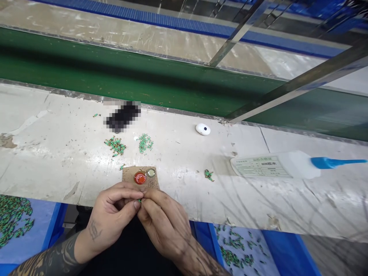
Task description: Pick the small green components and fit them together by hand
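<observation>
My left hand point(110, 216) and my right hand point(168, 222) meet fingertip to fingertip at the table's near edge. Between them is a tiny green piece point(140, 200), mostly covered by the fingers, pinched from both sides. Just beyond the fingertips lies a brown cardboard piece point(127, 174). On it stand a small round container with red contents point(140, 177) and a small metal-rimmed cap point(151, 173). Farther back are a heap of green-and-brown pieces point(115, 146) and a heap of finer green bits point(145, 143).
To the right lies a white glue bottle point(267, 165) with a blue nozzle. Nearer are a small cluster of pieces point(209, 175) and a white oval case point(202, 129). Blue trays point(287, 249) point(53, 226) with green pieces sit below the edge. A metal post point(301, 84) slants across.
</observation>
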A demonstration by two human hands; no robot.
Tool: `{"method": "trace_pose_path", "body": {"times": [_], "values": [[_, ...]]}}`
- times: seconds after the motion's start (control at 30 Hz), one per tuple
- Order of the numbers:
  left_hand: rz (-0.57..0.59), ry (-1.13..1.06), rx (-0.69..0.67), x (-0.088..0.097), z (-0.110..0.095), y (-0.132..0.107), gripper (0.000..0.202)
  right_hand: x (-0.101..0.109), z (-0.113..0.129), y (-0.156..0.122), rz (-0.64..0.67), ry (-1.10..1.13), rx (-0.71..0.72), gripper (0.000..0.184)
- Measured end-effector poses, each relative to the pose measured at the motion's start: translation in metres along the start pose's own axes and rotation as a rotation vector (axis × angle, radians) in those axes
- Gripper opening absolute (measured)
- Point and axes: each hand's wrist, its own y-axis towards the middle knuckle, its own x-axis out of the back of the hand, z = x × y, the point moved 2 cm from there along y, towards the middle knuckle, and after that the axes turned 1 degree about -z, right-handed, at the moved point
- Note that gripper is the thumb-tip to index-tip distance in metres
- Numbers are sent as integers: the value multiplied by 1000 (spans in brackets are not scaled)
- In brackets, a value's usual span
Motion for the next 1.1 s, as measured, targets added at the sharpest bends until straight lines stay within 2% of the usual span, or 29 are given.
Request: {"method": "trace_pose_path", "body": {"times": [0.2, 0.5, 0.77, 1.1], "values": [[12, -16, -3, -1, 3, -2, 22, -1, -1, -3, -31, -31, 48, 17], [21, -41, 8, -2, 11, -5, 20, -1, -2, -6, -41, 17, 20, 21], [41, -63, -4, -2, 12, -4, 25, 0, 0, -5, -67, -14, 0, 18], [37, 16, -83, -1, 11, -3, 23, -1, -2, -6, -96, -5, 30, 15]]}}
